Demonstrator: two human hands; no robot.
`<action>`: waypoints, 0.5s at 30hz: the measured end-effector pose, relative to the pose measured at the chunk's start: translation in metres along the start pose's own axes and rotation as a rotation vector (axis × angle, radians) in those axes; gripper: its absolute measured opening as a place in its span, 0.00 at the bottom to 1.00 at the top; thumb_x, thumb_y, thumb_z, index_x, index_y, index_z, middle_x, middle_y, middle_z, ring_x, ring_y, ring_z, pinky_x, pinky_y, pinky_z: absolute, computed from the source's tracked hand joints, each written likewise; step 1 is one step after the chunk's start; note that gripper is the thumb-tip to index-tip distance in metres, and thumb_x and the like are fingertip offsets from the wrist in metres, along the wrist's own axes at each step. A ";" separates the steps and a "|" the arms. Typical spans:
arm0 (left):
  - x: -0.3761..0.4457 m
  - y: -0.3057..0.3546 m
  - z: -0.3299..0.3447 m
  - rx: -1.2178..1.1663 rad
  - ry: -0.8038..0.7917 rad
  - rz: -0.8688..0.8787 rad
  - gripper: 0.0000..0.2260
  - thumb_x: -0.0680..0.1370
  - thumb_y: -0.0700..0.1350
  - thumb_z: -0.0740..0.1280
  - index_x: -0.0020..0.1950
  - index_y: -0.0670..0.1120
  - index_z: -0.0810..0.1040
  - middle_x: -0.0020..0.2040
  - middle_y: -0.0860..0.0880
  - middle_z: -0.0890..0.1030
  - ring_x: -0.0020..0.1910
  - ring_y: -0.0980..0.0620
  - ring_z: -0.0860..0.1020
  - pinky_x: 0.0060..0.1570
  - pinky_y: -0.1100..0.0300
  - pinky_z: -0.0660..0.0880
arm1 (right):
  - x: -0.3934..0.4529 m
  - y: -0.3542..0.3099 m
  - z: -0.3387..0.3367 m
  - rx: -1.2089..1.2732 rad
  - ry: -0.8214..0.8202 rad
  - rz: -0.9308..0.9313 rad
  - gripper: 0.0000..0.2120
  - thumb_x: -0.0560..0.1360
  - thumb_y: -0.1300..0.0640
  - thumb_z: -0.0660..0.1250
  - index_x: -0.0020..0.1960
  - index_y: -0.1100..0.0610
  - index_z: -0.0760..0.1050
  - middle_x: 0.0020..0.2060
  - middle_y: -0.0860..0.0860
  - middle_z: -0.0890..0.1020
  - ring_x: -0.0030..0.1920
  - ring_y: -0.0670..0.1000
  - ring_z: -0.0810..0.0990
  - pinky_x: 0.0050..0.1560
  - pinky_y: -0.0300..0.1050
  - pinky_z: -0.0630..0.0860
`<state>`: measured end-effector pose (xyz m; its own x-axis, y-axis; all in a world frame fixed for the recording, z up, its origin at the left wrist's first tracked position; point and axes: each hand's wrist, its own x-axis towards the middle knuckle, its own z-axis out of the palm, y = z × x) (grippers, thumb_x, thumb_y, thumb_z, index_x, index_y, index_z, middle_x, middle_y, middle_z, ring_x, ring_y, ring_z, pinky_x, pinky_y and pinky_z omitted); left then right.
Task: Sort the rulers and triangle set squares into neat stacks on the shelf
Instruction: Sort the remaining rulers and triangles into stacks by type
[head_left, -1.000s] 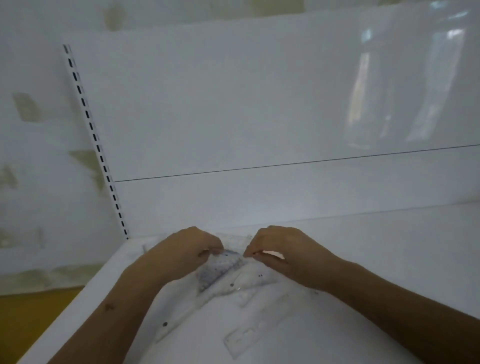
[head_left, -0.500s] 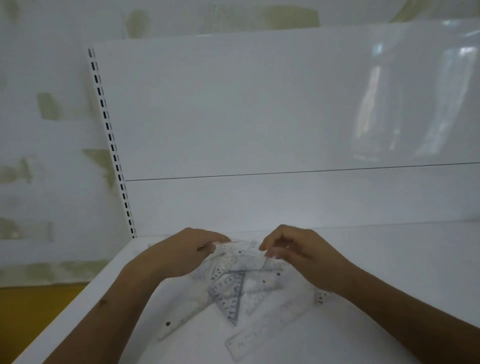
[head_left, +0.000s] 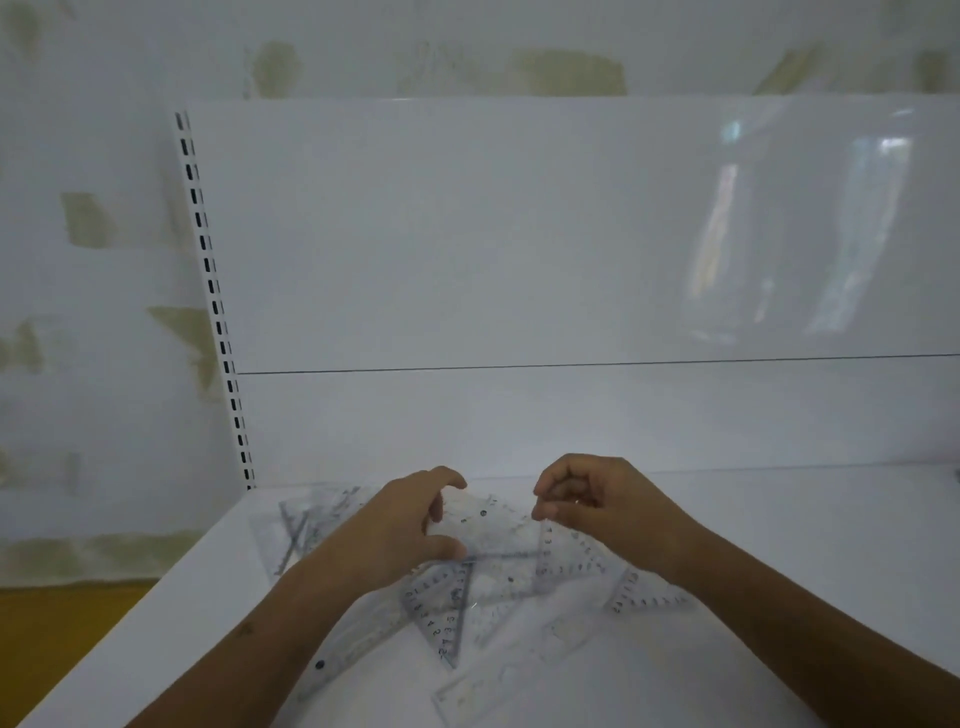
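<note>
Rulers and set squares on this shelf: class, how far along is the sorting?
Done: perhaps a small pile at the back left. In hand: the left hand and right hand hold a clear set square. Left: the overlapping heap and ruler on the shelf.

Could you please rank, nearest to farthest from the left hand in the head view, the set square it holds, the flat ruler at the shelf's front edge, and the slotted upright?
1. Set square, gripped by the left hand.
2. Flat ruler, toward the front, lower right.
3. Slotted upright, rear left.
</note>
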<state>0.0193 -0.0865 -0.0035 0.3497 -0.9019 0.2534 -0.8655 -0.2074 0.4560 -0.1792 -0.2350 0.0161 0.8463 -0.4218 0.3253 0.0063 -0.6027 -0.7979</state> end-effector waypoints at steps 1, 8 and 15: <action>0.000 0.002 -0.001 -0.002 0.013 0.006 0.24 0.70 0.53 0.74 0.62 0.59 0.68 0.46 0.56 0.74 0.35 0.58 0.71 0.36 0.66 0.71 | -0.002 -0.006 -0.005 0.012 0.035 -0.001 0.04 0.73 0.60 0.72 0.46 0.55 0.79 0.41 0.50 0.85 0.45 0.51 0.83 0.51 0.47 0.79; 0.002 0.003 -0.002 -0.082 0.076 0.003 0.19 0.68 0.56 0.74 0.55 0.60 0.71 0.48 0.56 0.76 0.42 0.59 0.77 0.40 0.68 0.72 | -0.061 -0.022 -0.046 0.112 0.230 0.073 0.03 0.74 0.65 0.70 0.44 0.62 0.76 0.40 0.56 0.84 0.40 0.55 0.85 0.42 0.44 0.81; 0.042 0.064 0.028 -0.033 0.051 0.113 0.21 0.60 0.71 0.68 0.49 0.69 0.72 0.42 0.56 0.80 0.42 0.58 0.80 0.44 0.62 0.74 | -0.127 0.005 -0.125 0.171 0.560 0.124 0.04 0.75 0.66 0.67 0.46 0.59 0.78 0.42 0.55 0.82 0.40 0.55 0.85 0.45 0.42 0.81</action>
<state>-0.0312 -0.1479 0.0123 0.2692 -0.8984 0.3470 -0.8883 -0.0925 0.4498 -0.3533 -0.2688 0.0339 0.4367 -0.8029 0.4058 0.0503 -0.4286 -0.9021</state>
